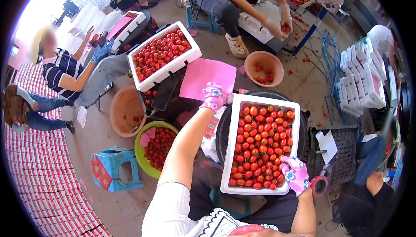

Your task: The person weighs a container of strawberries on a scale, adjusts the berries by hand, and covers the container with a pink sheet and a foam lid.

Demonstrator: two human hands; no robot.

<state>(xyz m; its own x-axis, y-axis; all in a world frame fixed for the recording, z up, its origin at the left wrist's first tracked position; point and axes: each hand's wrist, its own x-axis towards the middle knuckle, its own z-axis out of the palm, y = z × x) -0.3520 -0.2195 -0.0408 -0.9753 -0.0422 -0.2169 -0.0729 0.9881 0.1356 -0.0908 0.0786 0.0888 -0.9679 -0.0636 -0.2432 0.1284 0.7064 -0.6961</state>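
Observation:
A white foam box (pixel 227 172) full of small red tomatoes (pixel 261 146) stands in front of me on a round black support (pixel 224 129). My right hand (pixel 295 175), in a pink flowered glove, lies across the box's near right rim. Its fingertips reach in against the tomatoes; whether they pinch anything is hidden. My left hand (pixel 214 97), gloved alike, is stretched forward beyond the box's far left corner. Its bent fingers grip the near edge of a pink paper sheet (pixel 208 74). A second tomato-filled foam box (pixel 169 74) is just past that sheet.
Tomatoes lie in a green basin (pixel 139 152) and two orange basins (pixel 113 113) (pixel 279 68). A blue stool (pixel 120 168) stands left. At right are a tape roll (pixel 319 186), a black crate (pixel 344 159) and stacked foam boxes (pixel 360 81). Several people work around me.

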